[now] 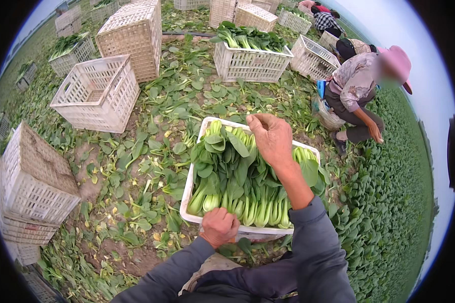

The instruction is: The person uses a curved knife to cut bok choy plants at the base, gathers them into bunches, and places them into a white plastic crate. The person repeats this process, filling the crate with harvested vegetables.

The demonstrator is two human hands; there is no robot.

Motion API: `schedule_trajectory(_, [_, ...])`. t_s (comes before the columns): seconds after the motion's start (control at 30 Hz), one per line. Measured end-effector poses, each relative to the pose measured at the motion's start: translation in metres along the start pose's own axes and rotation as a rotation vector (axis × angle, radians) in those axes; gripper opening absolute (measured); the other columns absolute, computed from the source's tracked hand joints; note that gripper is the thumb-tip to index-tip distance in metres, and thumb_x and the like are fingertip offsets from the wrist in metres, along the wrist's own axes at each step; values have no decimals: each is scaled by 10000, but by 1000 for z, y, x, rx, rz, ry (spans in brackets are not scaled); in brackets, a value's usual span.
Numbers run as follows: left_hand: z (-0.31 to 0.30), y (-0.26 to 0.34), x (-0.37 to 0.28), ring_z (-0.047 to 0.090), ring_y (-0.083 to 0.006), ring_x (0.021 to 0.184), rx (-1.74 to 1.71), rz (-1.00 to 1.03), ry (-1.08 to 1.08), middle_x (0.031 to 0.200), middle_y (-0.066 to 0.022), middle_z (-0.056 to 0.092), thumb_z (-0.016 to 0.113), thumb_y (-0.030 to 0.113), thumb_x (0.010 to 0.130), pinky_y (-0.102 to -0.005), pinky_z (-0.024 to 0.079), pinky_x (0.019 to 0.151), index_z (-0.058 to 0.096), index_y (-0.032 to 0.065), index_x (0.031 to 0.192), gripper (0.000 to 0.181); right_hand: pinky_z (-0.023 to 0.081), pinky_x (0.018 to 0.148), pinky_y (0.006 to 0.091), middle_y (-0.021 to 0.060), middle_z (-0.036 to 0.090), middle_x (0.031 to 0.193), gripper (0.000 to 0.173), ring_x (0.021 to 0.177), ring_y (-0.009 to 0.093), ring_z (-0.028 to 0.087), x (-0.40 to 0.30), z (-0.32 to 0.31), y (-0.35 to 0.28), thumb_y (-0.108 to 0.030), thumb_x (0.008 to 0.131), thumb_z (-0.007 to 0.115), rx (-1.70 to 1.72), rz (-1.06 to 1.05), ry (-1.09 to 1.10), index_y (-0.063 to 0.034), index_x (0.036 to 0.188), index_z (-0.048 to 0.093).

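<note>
Before me stands a white plastic crate (189,181) packed with green bok choy (246,189), pale stems towards both long sides and leaves meeting in the middle. At the near rim, left of centre, my left hand (219,227) rests with fingers curled; whether it grips the rim or a stem is hidden. My right hand (273,138) is above the far side of the crate, thumb and fingertips close together. What lies under its fingers I cannot tell, and its forearm crosses over the leaves at the right.
An empty white crate (115,94) stands at upper left, near stacked crates (41,181). Beyond, another crate (250,62) holds bok choy. Loose leaves cover the soil. A co-worker in a pink hat (358,83) crouches at the right beside growing plants (383,212); other people are farther back.
</note>
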State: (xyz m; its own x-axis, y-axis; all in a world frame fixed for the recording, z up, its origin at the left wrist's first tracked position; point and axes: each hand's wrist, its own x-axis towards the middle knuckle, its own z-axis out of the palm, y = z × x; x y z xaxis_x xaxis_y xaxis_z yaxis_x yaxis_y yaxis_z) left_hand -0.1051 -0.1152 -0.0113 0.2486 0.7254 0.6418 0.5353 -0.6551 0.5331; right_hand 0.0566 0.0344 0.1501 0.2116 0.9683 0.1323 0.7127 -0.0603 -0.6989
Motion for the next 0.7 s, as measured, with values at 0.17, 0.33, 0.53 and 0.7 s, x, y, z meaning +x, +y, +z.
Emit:
schedule_trajectory(0.17, [8,0,-1,505,-276,550,-19,-3,-36,612,-64,436,723,57,617,-408,372,490,435,116,588,295,507,883,449,159,624,1219,412,1065,344,618,40,61,40,-396,874,663,-255,-338,-31,-96,1156,690])
schedule_trajectory(0.33, [0,-5,1,493,-270,545,-2,-4,-68,612,-62,430,723,55,611,-409,363,486,437,115,593,293,443,1005,472,162,508,1324,444,1221,394,477,9,122,49,-386,894,626,-457,-504,-215,-72,1208,629])
schedule_trajectory(0.53, [3,-6,-3,486,-251,564,13,-31,-115,626,-50,423,722,69,642,-384,357,501,447,122,605,283,410,1021,443,172,475,1333,460,1225,361,443,-10,130,78,-357,868,656,-463,-574,-110,-16,1174,618])
schedule_trajectory(0.7, [7,-5,-5,482,-250,561,17,-38,-134,625,-50,417,716,64,642,-378,347,505,441,122,606,283,395,1023,459,171,421,1376,523,1262,372,418,-19,143,90,-301,831,701,-468,-581,-71,-13,1243,558])
